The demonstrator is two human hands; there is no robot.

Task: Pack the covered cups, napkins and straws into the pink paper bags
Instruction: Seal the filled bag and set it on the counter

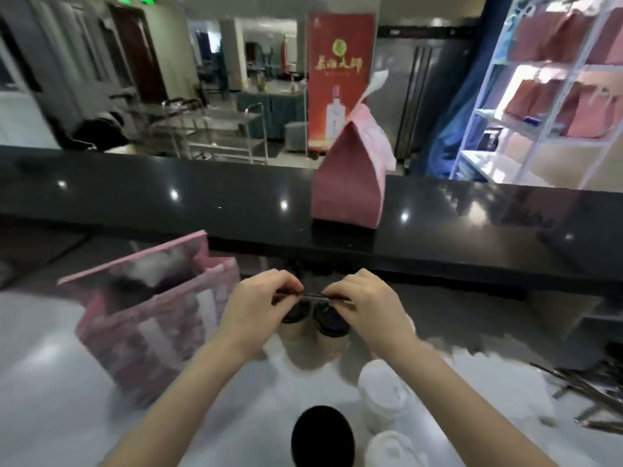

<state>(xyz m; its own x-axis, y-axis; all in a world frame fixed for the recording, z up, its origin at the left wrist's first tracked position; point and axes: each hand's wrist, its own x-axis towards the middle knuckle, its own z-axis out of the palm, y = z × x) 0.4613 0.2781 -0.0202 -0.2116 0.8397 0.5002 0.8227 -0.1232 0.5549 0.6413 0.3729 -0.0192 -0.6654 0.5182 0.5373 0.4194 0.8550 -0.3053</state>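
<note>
Both hands up over the counter (67, 382) now, left hand (256, 303) and right hand (365, 305) pinching opposite ends of thin dark straws (312, 294), fingers (286, 284) closed narrow on them, held level. Directly beneath, two covered cups (313, 318) with dark lids standing side by side, touching. Just to the left, an open pink paper bag (151, 311), mouth gaping, leaning a little, contents too blurred to call. Up on the black ledge (202, 197), a second pink bag (350, 176) already folded shut, well apart. Near the bottom edge, another dark-lidded cup (322, 436) and some pale lidded cups (381, 392); loose straws (586, 392) scattered at far right. No napkins clearly made out. Looks like straws being gathered before packing, cups not yet in the open bag. Risks from here: a pinch this light could let a straw slip and roll off among the cups; a swing left towards the bag could clip the two lids below and tip a cup; a leaning, unbraced bag could fold or topple when something goes in one-handed.
</note>
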